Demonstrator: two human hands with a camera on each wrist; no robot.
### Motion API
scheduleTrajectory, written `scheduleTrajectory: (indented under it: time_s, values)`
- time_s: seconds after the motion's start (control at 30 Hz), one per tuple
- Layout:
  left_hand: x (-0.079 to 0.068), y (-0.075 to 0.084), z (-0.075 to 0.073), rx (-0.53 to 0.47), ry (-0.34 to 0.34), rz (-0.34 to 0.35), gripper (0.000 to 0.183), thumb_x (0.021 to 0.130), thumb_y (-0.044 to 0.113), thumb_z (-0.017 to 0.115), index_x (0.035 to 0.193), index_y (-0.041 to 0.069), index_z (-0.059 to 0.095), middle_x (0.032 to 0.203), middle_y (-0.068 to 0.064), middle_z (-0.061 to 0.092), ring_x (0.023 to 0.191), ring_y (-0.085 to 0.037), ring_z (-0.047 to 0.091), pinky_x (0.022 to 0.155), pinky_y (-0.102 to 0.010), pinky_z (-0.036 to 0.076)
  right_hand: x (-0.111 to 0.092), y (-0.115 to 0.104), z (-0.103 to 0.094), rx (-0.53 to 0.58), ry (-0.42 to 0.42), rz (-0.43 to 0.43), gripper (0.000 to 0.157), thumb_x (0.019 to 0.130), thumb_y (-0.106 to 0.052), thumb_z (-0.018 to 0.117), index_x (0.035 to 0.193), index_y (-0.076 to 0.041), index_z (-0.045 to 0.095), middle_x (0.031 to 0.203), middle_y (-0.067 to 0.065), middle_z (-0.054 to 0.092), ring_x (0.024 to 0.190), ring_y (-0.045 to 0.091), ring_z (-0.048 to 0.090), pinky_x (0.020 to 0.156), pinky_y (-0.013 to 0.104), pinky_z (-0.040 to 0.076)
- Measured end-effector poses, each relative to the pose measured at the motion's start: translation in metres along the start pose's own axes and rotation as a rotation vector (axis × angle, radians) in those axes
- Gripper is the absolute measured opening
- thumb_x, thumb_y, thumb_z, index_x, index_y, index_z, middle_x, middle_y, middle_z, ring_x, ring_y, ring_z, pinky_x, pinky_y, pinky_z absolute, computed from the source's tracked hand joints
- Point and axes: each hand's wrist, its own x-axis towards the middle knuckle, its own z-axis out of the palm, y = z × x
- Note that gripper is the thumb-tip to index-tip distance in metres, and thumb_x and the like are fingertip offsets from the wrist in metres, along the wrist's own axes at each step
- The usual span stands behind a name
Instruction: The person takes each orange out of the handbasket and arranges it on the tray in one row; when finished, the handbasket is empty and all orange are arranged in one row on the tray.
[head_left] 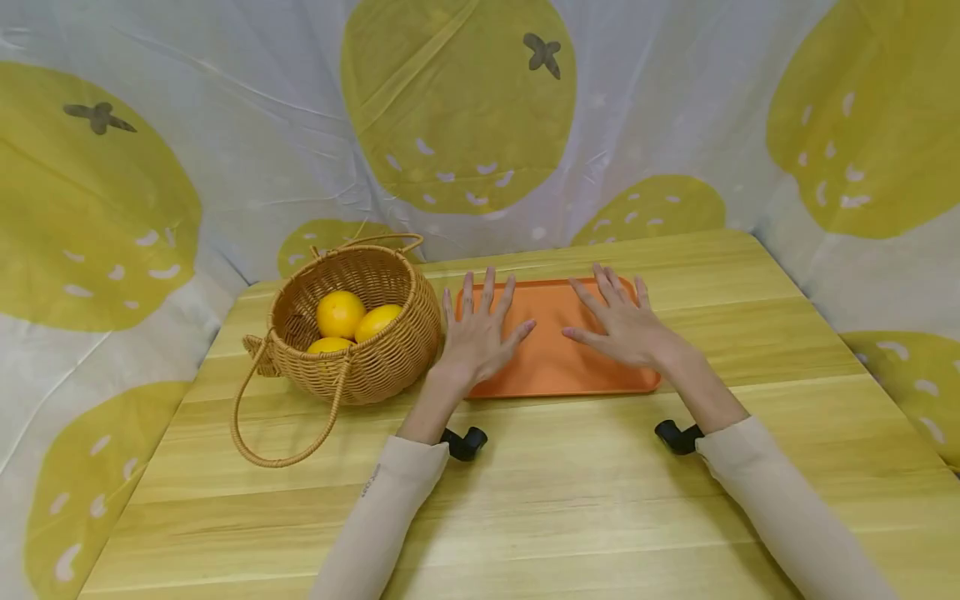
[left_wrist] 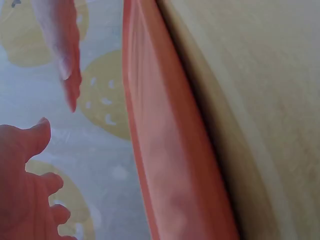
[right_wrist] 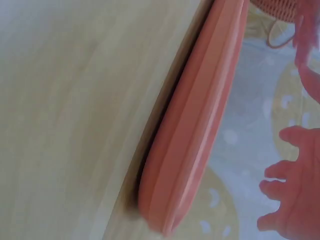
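An orange rectangular tray (head_left: 551,367) lies on the wooden table. My left hand (head_left: 480,342) hovers over the tray's left end, palm down with fingers spread. Over its right end is my right hand (head_left: 630,325), fingers spread as well. Neither hand holds anything. In the left wrist view the tray's side (left_wrist: 175,125) runs beside the left hand (left_wrist: 25,185), with a gap between them. The right wrist view has the right hand (right_wrist: 300,185) apart from the tray's edge (right_wrist: 185,140). Left of the left hand stands a wicker basket (head_left: 382,367) holding yellow-orange round fruits (head_left: 341,314).
The basket's one handle (head_left: 240,425) hangs down onto the table on the near left; its other handle rests toward the back. A white cloth (head_left: 285,150) with yellow fruit prints surrounds the wooden table (head_left: 570,500). Black wrist mounts (head_left: 467,444) sit under both wrists.
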Motion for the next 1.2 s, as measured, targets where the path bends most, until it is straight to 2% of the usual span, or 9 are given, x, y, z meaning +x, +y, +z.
scheduleTrajectory:
  time_s: [0.2, 0.4, 0.57, 0.73, 0.9, 1.07, 1.2]
  values:
    - [-0.006, 0.000, -0.027, -0.002, -0.007, 0.035, 0.078, 0.107, 0.066, 0.027, 0.168, 0.027, -0.003, 0.175, -0.007, -0.014, 0.160, -0.037, -0.017, 0.125, -0.068, -0.009, -0.007, 0.030, -0.007, 0.056, -0.052, 0.034, 0.086, 0.107, -0.060, 0.041, 0.168, -0.019, -0.002, 0.170, 0.020, -0.025, 0.158, 0.047, -0.016, 0.118, 0.071, -0.020]
    - [-0.017, -0.007, -0.072, -0.081, 0.004, 0.058, 0.078, 0.107, 0.063, 0.032, 0.168, 0.028, -0.002, 0.174, -0.005, -0.019, 0.159, -0.036, -0.021, 0.123, -0.064, -0.019, -0.011, 0.055, -0.010, 0.134, -0.114, 0.079, 0.086, 0.106, -0.058, 0.044, 0.168, -0.021, -0.002, 0.170, 0.024, -0.023, 0.156, 0.051, -0.016, 0.117, 0.073, -0.020]
    - [-0.023, -0.022, -0.112, -0.097, 0.042, 0.067, 0.077, 0.108, 0.059, 0.036, 0.168, 0.026, 0.001, 0.173, -0.005, -0.019, 0.160, -0.036, -0.020, 0.123, -0.067, -0.016, -0.014, 0.067, -0.012, 0.186, -0.167, 0.088, 0.088, 0.106, -0.058, 0.045, 0.168, -0.017, -0.002, 0.168, 0.030, -0.022, 0.154, 0.055, -0.018, 0.114, 0.076, -0.020]
    - [-0.025, -0.053, -0.149, -0.169, -0.008, 0.072, 0.072, 0.110, 0.053, 0.036, 0.168, 0.027, 0.002, 0.175, -0.008, -0.012, 0.161, -0.038, -0.011, 0.125, -0.069, -0.007, -0.016, 0.077, -0.010, 0.198, -0.217, 0.090, 0.086, 0.107, -0.055, 0.045, 0.168, -0.015, 0.000, 0.167, 0.033, -0.020, 0.153, 0.056, -0.017, 0.114, 0.077, -0.018]
    - [-0.023, -0.092, -0.176, -0.291, -0.081, 0.075, 0.065, 0.111, 0.041, 0.045, 0.167, 0.020, 0.021, 0.174, -0.014, 0.016, 0.160, -0.041, 0.014, 0.126, -0.064, 0.015, -0.020, 0.086, -0.012, 0.189, -0.263, 0.096, 0.085, 0.107, -0.051, 0.047, 0.167, -0.009, 0.005, 0.165, 0.039, -0.016, 0.153, 0.057, -0.015, 0.115, 0.078, -0.012]
    - [-0.021, -0.135, -0.184, -0.366, -0.119, 0.066, 0.050, 0.109, 0.024, 0.052, 0.156, 0.006, 0.046, 0.161, -0.022, 0.043, 0.148, -0.046, 0.039, 0.119, -0.063, 0.031, -0.022, 0.090, -0.014, 0.185, -0.293, 0.082, 0.085, 0.107, -0.047, 0.051, 0.166, -0.004, 0.009, 0.164, 0.041, -0.015, 0.153, 0.058, -0.013, 0.116, 0.079, -0.007]
    - [-0.017, -0.162, -0.182, -0.382, -0.190, 0.029, 0.043, 0.108, 0.016, 0.053, 0.149, 0.002, 0.053, 0.152, -0.026, 0.052, 0.139, -0.043, 0.049, 0.115, -0.061, 0.038, -0.022, 0.089, -0.015, 0.180, -0.300, 0.067, 0.083, 0.107, -0.045, 0.052, 0.166, -0.003, 0.010, 0.164, 0.042, -0.014, 0.152, 0.059, -0.012, 0.116, 0.079, -0.006]
